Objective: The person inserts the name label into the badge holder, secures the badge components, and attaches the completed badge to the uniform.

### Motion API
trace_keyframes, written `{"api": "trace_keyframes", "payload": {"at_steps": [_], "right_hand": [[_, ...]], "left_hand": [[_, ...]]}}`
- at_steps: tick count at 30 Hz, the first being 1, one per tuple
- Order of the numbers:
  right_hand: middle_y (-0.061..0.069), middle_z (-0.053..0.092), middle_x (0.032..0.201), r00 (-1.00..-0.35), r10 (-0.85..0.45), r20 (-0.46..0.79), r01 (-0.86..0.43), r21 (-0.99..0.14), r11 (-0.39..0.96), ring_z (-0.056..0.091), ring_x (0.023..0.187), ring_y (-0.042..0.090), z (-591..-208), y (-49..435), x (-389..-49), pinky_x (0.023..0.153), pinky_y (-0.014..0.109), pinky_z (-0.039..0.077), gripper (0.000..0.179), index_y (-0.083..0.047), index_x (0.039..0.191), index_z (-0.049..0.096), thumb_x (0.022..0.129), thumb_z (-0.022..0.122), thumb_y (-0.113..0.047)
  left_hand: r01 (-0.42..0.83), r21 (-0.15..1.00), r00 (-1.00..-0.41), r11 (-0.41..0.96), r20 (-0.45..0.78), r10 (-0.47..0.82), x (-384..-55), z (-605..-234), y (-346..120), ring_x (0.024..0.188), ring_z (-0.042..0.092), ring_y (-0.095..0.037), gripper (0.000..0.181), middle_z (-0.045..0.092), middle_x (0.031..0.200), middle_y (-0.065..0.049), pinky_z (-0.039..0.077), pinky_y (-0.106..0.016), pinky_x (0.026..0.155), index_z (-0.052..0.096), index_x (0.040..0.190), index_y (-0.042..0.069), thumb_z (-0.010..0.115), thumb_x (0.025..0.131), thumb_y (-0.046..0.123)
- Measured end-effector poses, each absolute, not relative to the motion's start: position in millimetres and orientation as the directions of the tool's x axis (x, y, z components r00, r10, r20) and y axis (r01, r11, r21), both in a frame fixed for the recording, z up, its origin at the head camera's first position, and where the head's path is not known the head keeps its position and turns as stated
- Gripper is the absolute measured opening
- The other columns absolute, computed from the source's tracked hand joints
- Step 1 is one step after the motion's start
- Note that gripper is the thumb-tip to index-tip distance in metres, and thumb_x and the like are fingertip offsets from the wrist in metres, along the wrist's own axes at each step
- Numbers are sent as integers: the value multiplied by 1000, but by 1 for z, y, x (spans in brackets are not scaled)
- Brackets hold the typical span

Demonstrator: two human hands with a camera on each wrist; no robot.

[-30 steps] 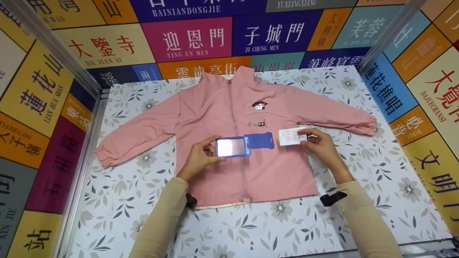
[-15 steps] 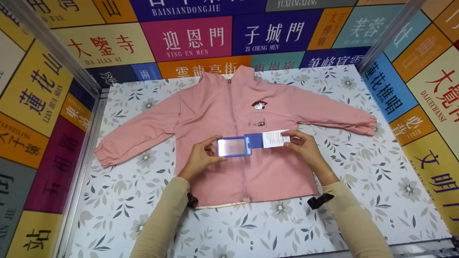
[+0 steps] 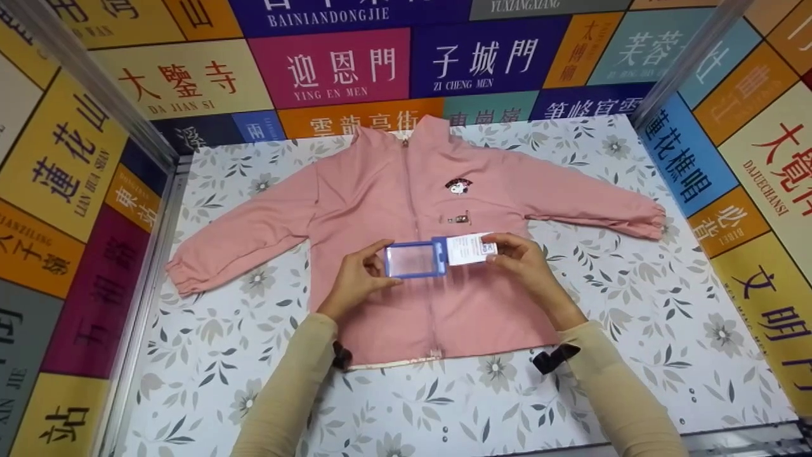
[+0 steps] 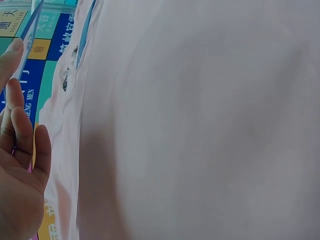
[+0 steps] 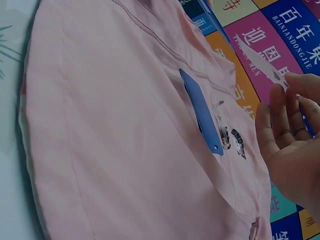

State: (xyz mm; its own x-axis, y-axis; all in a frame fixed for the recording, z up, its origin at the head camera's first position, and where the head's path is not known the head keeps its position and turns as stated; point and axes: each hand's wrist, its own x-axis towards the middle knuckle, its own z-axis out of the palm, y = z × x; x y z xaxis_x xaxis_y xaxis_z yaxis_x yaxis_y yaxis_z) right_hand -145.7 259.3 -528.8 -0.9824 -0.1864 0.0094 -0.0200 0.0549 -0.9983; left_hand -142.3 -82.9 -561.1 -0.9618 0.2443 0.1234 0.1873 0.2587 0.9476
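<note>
My left hand pinches the left end of a blue-framed badge holder with a clear window, raised over the pink zip jacket. Between thumb and fingers of my right hand is a white printed card. The card's left edge comes right up to the holder's right end and covers most of the holder's blue flap in the head view. That blue flap shows over the jacket in the right wrist view. The holder's thin edge appears beside the left thumb in the left wrist view.
The jacket lies flat, sleeves spread, on a flower-patterned table. On its chest are a cartoon dog patch and a small metal clip. Colourful panels with lettering wall the back and sides, with metal posts at the corners.
My right hand has brought the white card leftward, from beyond the blue flap to over it, close against the holder's end. The left hand and holder have stayed nearly still.
</note>
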Motion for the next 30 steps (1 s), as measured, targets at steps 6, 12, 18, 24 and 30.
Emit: {"api": "trace_keyframes", "payload": {"at_steps": [6,12,18,24,30], "right_hand": [[-6,69,114,-974,-226,-4,-8,-999,50,64,99,10,-531,246,-146,87,20,54,41,10,122,62,82,70,6],[-4,70,113,-969,-246,-8,-6,-999,54,64,96,10,-533,239,-149,84,19,54,40,10,122,62,83,71,5],[-3,70,113,-969,-247,-3,-13,-998,62,63,95,12,-532,237,-151,83,19,53,40,9,121,63,83,71,4],[-3,70,114,-966,-258,5,-18,-999,46,65,95,10,-530,237,-150,82,19,55,40,10,122,62,83,71,4],[-5,69,116,-969,-247,11,-24,-999,49,65,97,9,-530,244,-147,83,19,55,41,10,123,62,84,71,4]], "left_hand": [[187,947,-963,260,124,238,-141,-561,-83,62,53,-8,75,62,70,-6,49,-20,60,62,133,10,92,64,11],[188,948,-963,257,126,239,-141,-560,-86,60,53,-7,76,62,68,-5,48,-20,57,61,134,7,92,65,12],[201,939,-963,280,137,232,-141,-560,-88,60,53,-7,76,62,68,-4,47,-20,57,61,134,8,93,65,14],[165,941,-970,296,101,219,-140,-561,-86,63,53,-10,76,62,69,-3,48,-21,61,62,134,14,93,65,17],[147,949,-972,277,88,216,-143,-561,-77,63,54,-13,75,63,72,-12,48,-21,61,63,133,14,92,64,10]]}}
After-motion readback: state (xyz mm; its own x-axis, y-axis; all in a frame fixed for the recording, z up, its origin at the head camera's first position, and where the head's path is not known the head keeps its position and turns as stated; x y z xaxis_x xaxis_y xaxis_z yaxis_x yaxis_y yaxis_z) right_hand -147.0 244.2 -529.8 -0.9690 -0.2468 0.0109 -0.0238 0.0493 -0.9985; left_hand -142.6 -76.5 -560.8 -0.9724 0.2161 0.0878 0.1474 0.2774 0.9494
